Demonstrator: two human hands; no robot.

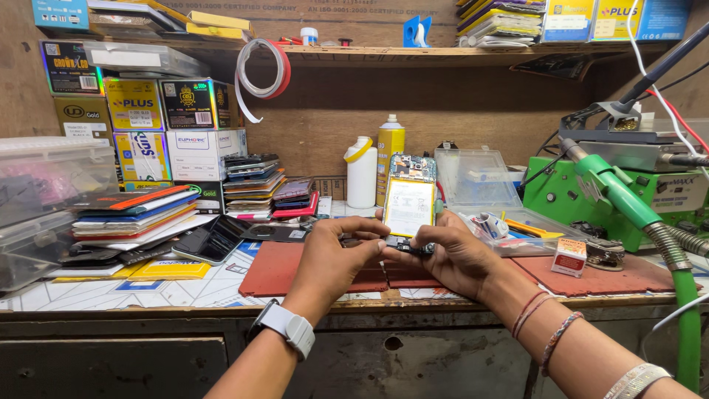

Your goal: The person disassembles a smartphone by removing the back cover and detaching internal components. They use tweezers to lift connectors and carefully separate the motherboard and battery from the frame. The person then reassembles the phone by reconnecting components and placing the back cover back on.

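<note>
Red rubber mat [295,270] lies under our 2 hands: left hand [334,255] and right hand [452,255] pinch the opened phone with white battery [410,210]; its small bottom part, probably a connector, could bend from too much pressure.

1. Left hand [332,255]: forearm enters from below, wrist bent slightly, fingers curled, thumb and forefinger pinched together pointing toward the right hand.
2. Right hand [452,255]: forearm angles in from lower right, fingers curled, thumb and forefinger pinched, fingertips nearly meeting the left hand's.
</note>
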